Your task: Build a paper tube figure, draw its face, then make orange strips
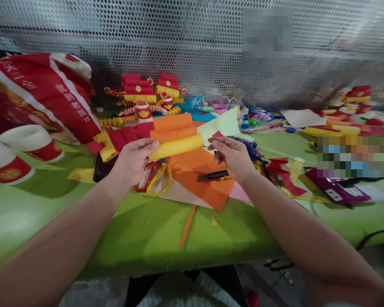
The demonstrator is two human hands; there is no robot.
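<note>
My left hand (136, 155) grips one end of a rolled paper piece (176, 146), yellow on its lower roll and orange above. To its right, my right hand (230, 154) pinches a small red paper piece (218, 134) between thumb and fingertips, apart from the roll. Below my hands lie orange paper sheets (195, 170), with a black utility knife (213, 175) on them. Scissors with red and yellow handles (159, 179) rest beside the sheets, under my left hand. A blue glue gun (248, 147), partly hidden, lies behind my right hand.
Finished red and yellow paper figures (139, 96) stand at the back against a perforated metal panel (192, 47). Paper cups (33, 143) and a red bag (48, 94) are at left. A purple power strip (336, 187) and red paper strips (286, 177) lie at right on the green table (141, 238).
</note>
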